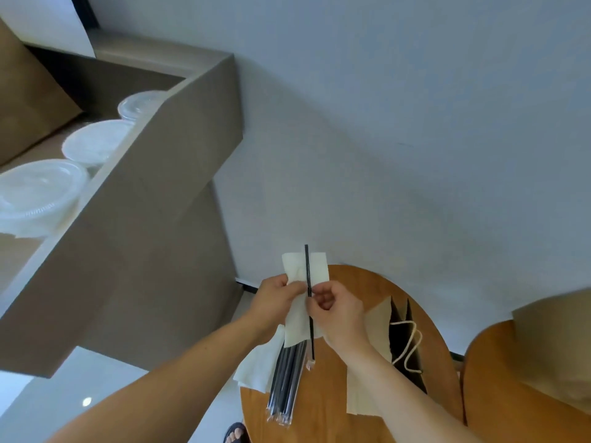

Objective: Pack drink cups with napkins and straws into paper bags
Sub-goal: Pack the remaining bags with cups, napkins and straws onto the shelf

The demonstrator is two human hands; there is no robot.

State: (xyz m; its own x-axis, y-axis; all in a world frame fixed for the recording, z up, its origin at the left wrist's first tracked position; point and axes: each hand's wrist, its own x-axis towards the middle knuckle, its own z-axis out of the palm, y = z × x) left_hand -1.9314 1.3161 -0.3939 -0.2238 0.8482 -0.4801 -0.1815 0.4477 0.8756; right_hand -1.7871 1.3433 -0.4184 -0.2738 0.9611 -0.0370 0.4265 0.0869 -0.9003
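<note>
**Pairing a straw with a napkin above the bench.** The left grip (275, 298) pinches the napkin (316, 266) by its left edge, fingers curled, holding the sheet up as a backing. The right grip (339, 314) pinches the straw (306, 263) near mid-length between thumb and fingertips. It lays the straw lengthwise against the napkin's centre, presumably so both can go in as one bundle. The bag (379, 321) stands open on the bench (319, 410) just right of the grips, mouth up to receive them. The straw pack (286, 378) and spare napkins (256, 369) lie directly below, within reach. Lidded cups (96, 143) wait on the shelf (179, 129) at left, well apart; whether the bag already holds a cup cannot be told
</note>
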